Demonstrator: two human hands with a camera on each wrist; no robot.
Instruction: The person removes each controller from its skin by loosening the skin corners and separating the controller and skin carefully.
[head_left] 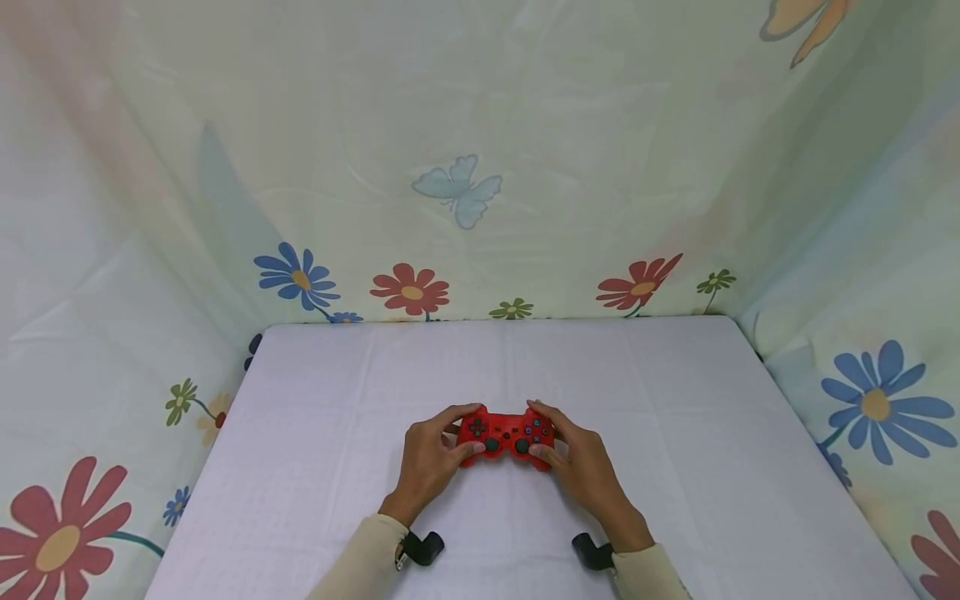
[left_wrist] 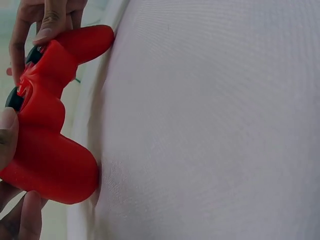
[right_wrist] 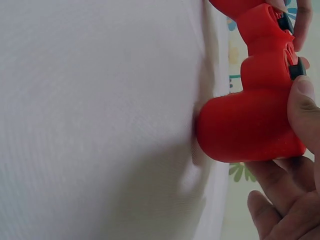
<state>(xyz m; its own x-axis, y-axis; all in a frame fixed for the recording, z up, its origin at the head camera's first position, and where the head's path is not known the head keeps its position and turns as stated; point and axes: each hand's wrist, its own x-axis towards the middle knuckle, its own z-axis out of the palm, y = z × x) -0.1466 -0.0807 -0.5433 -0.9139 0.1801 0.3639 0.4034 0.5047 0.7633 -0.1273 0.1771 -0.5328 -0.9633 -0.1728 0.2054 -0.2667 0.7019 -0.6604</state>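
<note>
A red game controller [head_left: 507, 423] with dark thumbsticks and buttons is held between both hands, low over the middle of the white table. My left hand [head_left: 429, 457] grips its left end, the thumb by the left stick and the index finger at the top edge. On the other end my right hand [head_left: 588, 467] has the same kind of grip, thumb near the right stick. In the left wrist view the handles of the controller [left_wrist: 55, 160] touch the cloth. The right wrist view shows a handle of the controller [right_wrist: 245, 127] against the cloth, with fingers curled behind it.
A white cloth [head_left: 337, 375] covers the table. Flower-printed curtain [head_left: 562, 125] hangs behind it and along both sides. Each wrist carries a black camera mount, the left mount [head_left: 423, 548] and the right mount [head_left: 592, 552], above the near part of the table.
</note>
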